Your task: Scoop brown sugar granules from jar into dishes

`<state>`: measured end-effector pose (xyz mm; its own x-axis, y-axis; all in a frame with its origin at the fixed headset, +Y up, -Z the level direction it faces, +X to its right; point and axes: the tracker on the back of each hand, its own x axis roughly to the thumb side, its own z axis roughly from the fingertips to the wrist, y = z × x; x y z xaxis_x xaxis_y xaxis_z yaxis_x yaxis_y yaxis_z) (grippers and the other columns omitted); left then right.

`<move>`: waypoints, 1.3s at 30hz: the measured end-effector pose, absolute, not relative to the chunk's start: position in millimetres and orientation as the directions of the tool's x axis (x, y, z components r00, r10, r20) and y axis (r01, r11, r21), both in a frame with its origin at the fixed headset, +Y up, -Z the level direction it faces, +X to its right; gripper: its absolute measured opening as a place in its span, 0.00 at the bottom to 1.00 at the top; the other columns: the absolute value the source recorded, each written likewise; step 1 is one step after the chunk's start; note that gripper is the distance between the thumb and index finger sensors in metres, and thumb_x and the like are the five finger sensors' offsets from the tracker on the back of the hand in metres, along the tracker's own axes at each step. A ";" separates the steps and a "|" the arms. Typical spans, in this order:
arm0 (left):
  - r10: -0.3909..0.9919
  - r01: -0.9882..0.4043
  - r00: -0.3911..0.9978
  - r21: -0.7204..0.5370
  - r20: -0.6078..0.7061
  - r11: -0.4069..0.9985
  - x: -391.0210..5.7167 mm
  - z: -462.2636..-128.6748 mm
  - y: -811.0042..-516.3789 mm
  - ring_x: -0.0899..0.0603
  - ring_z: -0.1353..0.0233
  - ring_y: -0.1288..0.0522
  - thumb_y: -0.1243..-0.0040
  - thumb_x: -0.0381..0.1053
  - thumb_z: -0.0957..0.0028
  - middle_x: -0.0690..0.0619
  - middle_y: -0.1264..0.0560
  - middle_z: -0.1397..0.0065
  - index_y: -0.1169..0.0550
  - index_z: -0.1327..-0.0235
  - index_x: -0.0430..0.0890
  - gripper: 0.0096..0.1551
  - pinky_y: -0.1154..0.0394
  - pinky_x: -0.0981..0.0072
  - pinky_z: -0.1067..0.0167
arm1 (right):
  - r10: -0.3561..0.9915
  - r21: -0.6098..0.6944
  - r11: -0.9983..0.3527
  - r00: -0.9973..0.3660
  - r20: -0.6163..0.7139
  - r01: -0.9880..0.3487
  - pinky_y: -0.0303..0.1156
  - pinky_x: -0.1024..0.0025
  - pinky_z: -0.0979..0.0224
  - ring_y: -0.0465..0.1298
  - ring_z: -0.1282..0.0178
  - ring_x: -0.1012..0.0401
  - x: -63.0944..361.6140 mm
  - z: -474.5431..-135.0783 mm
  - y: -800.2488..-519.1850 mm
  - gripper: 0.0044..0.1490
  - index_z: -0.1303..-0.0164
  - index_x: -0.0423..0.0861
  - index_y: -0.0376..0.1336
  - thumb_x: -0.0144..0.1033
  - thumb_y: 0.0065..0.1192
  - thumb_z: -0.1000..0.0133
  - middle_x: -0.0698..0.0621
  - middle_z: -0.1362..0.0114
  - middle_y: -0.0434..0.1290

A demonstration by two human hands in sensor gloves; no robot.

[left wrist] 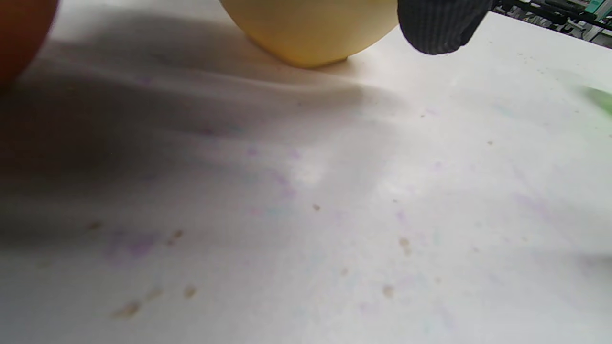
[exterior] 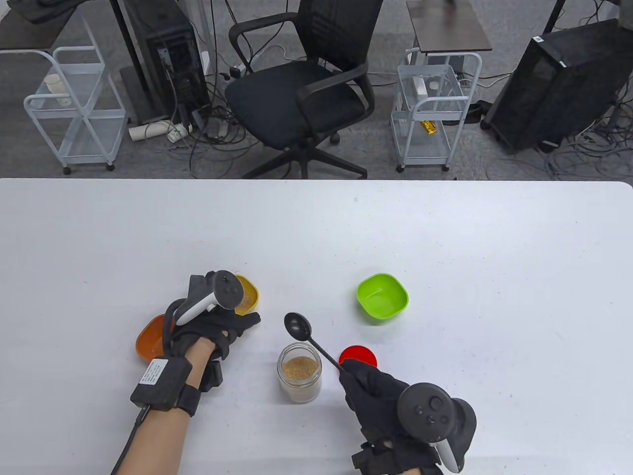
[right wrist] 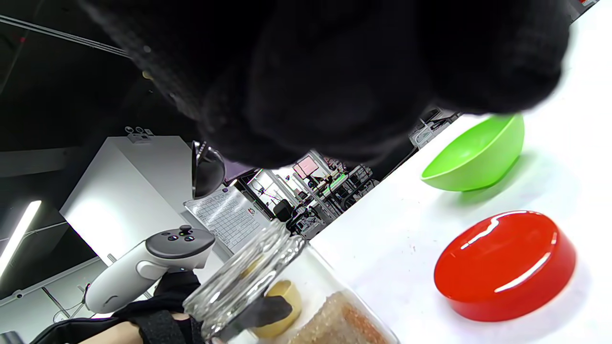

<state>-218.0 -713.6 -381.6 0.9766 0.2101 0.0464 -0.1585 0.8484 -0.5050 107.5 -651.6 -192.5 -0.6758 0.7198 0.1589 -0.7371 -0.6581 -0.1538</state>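
An open glass jar (exterior: 299, 372) of brown sugar granules stands at the front middle of the table; it also shows in the right wrist view (right wrist: 267, 291). My right hand (exterior: 376, 391) grips the handle of a black spoon (exterior: 298, 326), whose empty bowl hangs above and just behind the jar. A green dish (exterior: 382, 296) sits to the right, also in the right wrist view (right wrist: 473, 157). A yellow dish (exterior: 247, 294) and an orange dish (exterior: 151, 336) lie by my left hand (exterior: 222, 326), which rests flat on the table, holding nothing.
The jar's red lid (exterior: 358, 356) lies just right of the jar, by my right hand; it also shows in the right wrist view (right wrist: 507, 265). Loose granules (left wrist: 191, 290) dot the white table (exterior: 494, 247) near the yellow dish (left wrist: 311, 28).
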 end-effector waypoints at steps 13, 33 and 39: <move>0.578 -0.503 0.760 -0.295 0.298 0.813 -221.9 -304.8 -650.8 0.22 0.14 0.54 0.48 0.67 0.34 0.29 0.58 0.11 0.55 0.13 0.31 0.58 0.50 0.33 0.21 | 0.702 -0.168 -0.645 -0.665 0.256 -0.746 0.87 0.65 0.59 0.86 0.76 0.66 75.9 -212.5 -630.7 0.27 0.43 0.44 0.75 0.51 0.66 0.42 0.62 0.63 0.87; 0.977 -0.915 0.130 -0.359 0.167 0.183 -204.4 -230.1 -668.8 0.34 0.27 0.23 0.39 0.60 0.34 0.40 0.27 0.23 0.27 0.26 0.41 0.33 0.27 0.39 0.29 | 0.652 -0.180 -0.617 -0.626 0.427 -0.766 0.89 0.67 0.61 0.87 0.78 0.68 21.6 -215.7 -631.2 0.27 0.47 0.46 0.77 0.54 0.63 0.41 0.63 0.64 0.88; 0.984 -0.934 0.107 -0.326 0.142 0.148 -206.6 -227.4 -674.4 0.36 0.28 0.22 0.38 0.59 0.34 0.43 0.26 0.24 0.26 0.28 0.44 0.29 0.26 0.41 0.30 | 0.610 -0.218 -0.645 -0.665 0.430 -0.732 0.89 0.67 0.62 0.87 0.78 0.68 15.6 -211.6 -632.6 0.26 0.48 0.46 0.77 0.54 0.63 0.41 0.62 0.65 0.88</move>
<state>-206.6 -674.4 -227.4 0.1068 0.9841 0.1421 -0.9336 0.1484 -0.3261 15.6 -632.6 -211.6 -0.6654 0.6100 0.4302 -0.7323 -0.6452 -0.2179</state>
